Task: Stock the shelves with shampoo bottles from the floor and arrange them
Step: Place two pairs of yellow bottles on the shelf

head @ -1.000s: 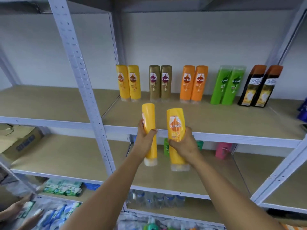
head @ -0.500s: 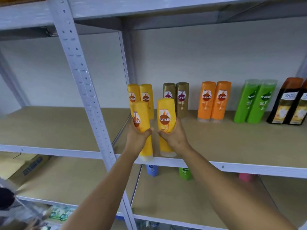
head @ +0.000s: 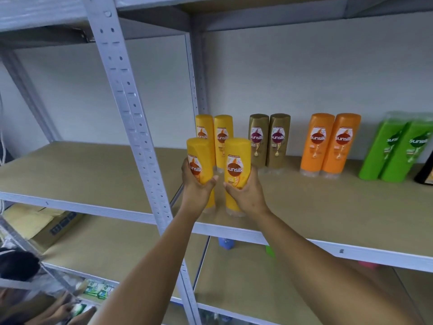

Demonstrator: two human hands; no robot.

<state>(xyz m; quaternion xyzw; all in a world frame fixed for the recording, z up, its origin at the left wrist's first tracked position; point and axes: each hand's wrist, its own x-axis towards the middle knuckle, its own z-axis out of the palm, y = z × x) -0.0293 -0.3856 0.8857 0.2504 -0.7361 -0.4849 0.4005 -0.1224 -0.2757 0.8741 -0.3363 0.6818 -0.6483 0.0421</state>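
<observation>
Left hand (head: 196, 188) gripping one yellow bottle (head: 199, 160), right hand (head: 246, 193) gripping another (head: 236, 165), both standing near shelf (head: 351, 219) front. Risk: releasing while tilted, tipping bottles off the edge.

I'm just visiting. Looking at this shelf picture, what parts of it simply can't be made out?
All in the head view:
- Dark bottle: cut off by the right edge, label unreadable.
- Bottoms of the two held yellow bottles: covered by the left hand and right hand, so whether they rest on the shelf is unclear.
- Blue item below: hidden behind the shelf rail.
- Small print on labels: too small.
</observation>
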